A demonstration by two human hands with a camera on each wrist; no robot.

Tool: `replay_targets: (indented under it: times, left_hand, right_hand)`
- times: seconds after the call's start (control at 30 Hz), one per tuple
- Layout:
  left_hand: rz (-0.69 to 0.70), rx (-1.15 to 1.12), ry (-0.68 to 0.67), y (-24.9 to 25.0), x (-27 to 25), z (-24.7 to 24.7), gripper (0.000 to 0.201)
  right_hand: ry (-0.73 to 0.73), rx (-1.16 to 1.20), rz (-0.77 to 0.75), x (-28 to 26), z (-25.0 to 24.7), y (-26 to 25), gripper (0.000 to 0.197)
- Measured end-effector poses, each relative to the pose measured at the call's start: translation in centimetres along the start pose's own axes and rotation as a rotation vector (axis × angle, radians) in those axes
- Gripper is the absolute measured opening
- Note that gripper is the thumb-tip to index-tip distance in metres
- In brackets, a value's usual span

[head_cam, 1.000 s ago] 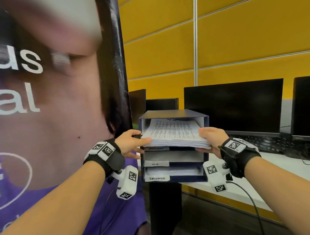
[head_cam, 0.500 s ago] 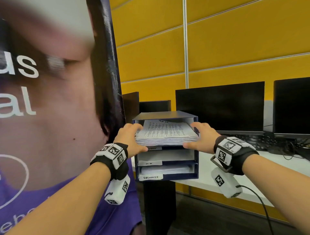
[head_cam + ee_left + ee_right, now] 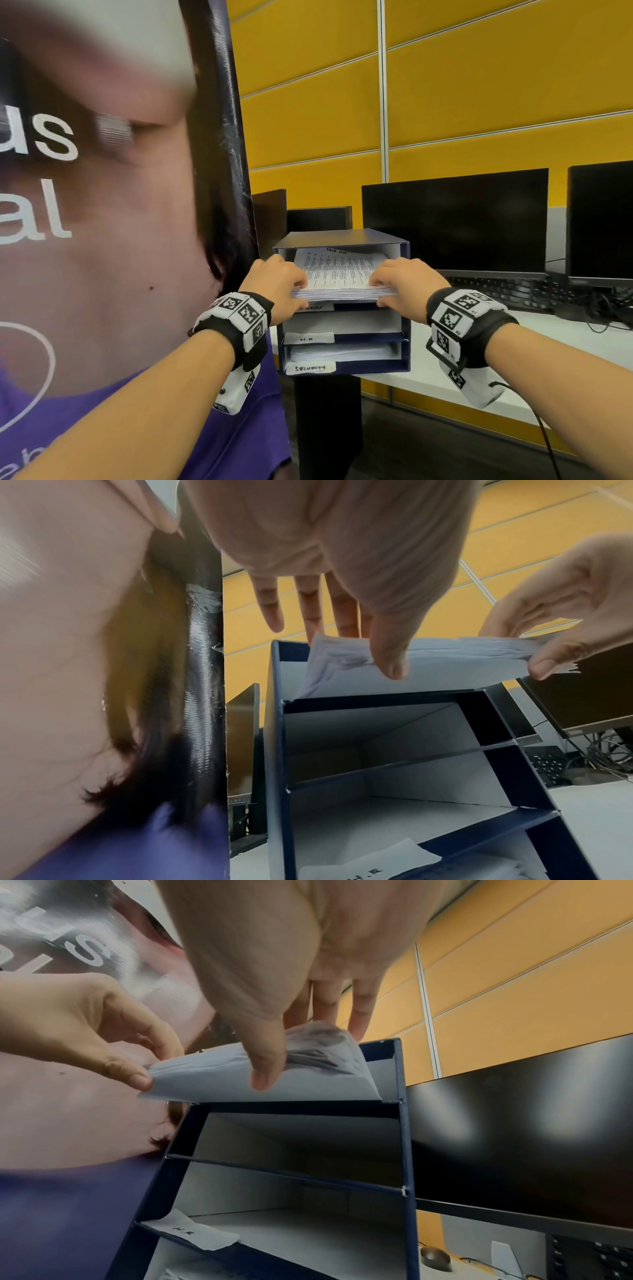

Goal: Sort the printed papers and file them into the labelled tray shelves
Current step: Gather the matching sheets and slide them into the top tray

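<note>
Paper stack (image 3: 342, 277) now sits deeper in the tray organiser's (image 3: 406, 308) top shelf; left hand (image 3: 277, 291) and right hand (image 3: 407, 286) pinch its front corners, thumbs underneath.

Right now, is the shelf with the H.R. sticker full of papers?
No, the H.R. shelf looks bare, while both hands hold the paper stack at the top shelf.

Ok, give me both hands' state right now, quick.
Left hand: pinches the paper stack at its left front corner, thumb under, fingers on top.
Right hand: pinches the same stack at its right front corner.
</note>
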State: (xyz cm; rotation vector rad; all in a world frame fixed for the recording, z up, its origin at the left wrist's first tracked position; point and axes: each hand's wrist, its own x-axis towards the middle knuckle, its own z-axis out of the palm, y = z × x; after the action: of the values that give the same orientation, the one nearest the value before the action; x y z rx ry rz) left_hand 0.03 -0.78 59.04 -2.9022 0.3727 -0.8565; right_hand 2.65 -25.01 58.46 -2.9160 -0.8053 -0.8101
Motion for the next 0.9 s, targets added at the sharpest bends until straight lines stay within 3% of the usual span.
replay_targets:
  times: [0.43, 0.6, 0.9]
  left_hand:
    - [-0.210, -0.345, -0.078, -0.7, 2.8, 1.1, 0.016]
    - [-0.198, -0.367, -0.122, -1.0, 4.0, 1.6, 0.016]
    - [-0.258, -0.350, -0.207, -1.4, 6.4, 2.8, 0.018]
  right_hand:
    - [-0.085, 0.249, 0.285, 2.9, 1.2, 0.8, 0.025]
    - [-0.166, 0.264, 0.291, 4.5, 1.1, 1.3, 0.028]
    - [-0.096, 0.286, 0.310, 6.6, 3.0, 2.2, 0.023]
